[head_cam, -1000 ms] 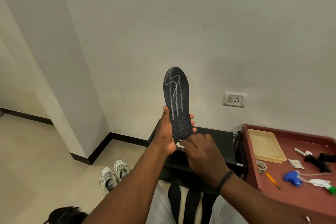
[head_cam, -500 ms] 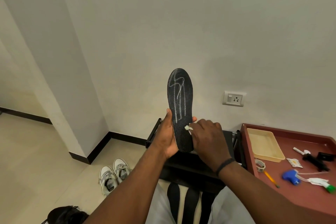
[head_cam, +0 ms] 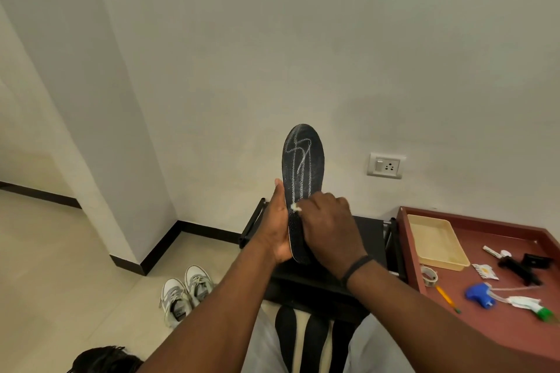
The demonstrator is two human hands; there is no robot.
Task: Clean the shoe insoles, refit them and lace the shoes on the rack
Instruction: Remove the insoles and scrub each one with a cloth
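One black oval foam insole upright above black rack, heel clasped in left hand to steady it; right hand pinches small white wad, rubbing chalky streaks.

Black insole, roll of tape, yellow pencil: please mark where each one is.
black insole (head_cam: 303, 157), head view, on its upper chalk-marked face.
roll of tape (head_cam: 429, 276), head view, on its rim.
yellow pencil (head_cam: 445, 297), head view, on its shaft.

Sneakers left of rack
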